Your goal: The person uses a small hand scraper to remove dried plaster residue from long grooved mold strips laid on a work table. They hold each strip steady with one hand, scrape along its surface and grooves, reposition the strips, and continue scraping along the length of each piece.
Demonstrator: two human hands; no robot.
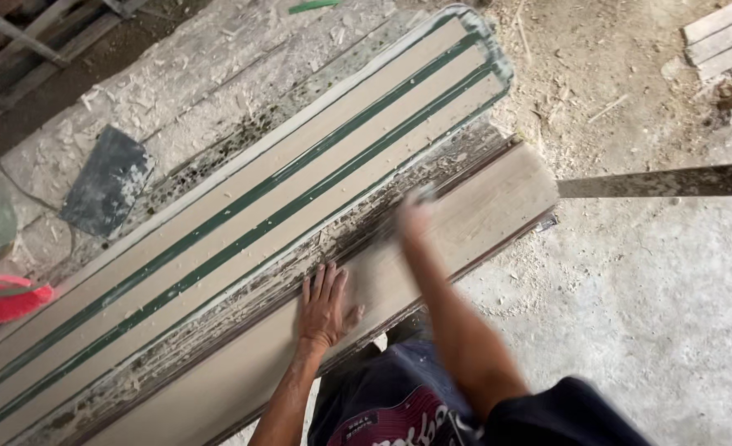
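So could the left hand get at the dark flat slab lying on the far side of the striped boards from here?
Probably not without shifting: the left hand lies flat on the near plank, and the striped boards lie between it and the dark slab.

Left hand: lay flat, fingers spread, arm extended forward. Right hand: reached further forward, motion-blurred; grip indiscernible.
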